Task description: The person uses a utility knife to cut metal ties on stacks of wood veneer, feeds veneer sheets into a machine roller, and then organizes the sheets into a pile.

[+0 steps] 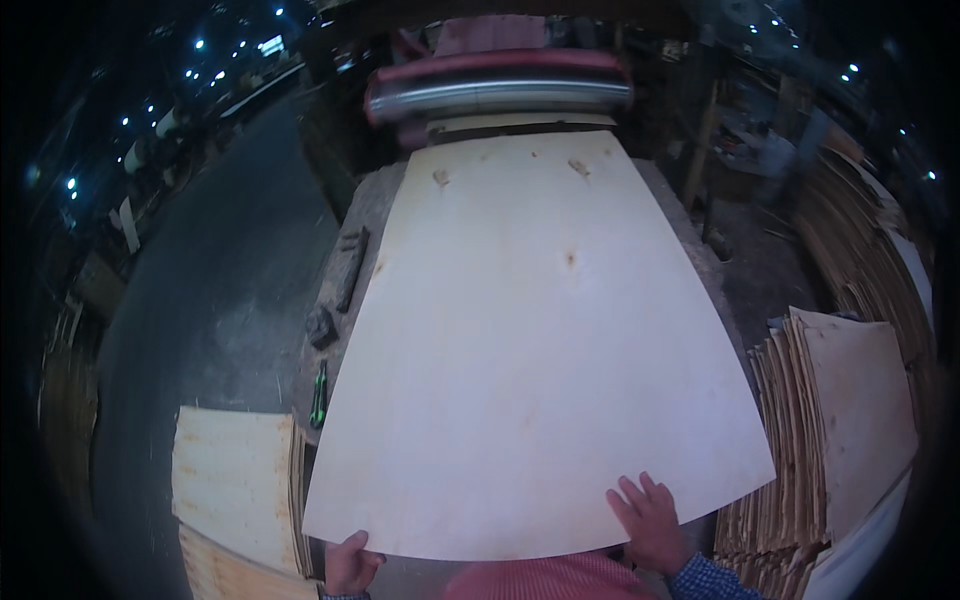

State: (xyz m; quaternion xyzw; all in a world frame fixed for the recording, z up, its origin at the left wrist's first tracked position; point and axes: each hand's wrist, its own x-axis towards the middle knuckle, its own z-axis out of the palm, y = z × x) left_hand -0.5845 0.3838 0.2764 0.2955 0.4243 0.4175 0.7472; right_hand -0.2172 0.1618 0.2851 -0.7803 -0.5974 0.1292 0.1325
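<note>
A large pale wood veneer sheet [500, 330] with several dark knots lies flat in front of me, its far edge close to a roller machine. My left hand [352, 565] grips the sheet's near left corner, thumb on top and the other fingers partly hidden below the edge. Toward the near right, my right hand [650, 522] rests on the sheet's upper face with its fingers spread. Behind the far edge, the roller machine [500, 92] shows a shiny metal cylinder with red along its top.
A green and black utility knife [319, 395] lies on the worn table [372, 205] left of the sheet, beyond it dark blocks [322, 328]. Veneer stacks stand at the near left [235, 485] and near right [865, 410]. Grey floor [230, 270] stretches away on the left.
</note>
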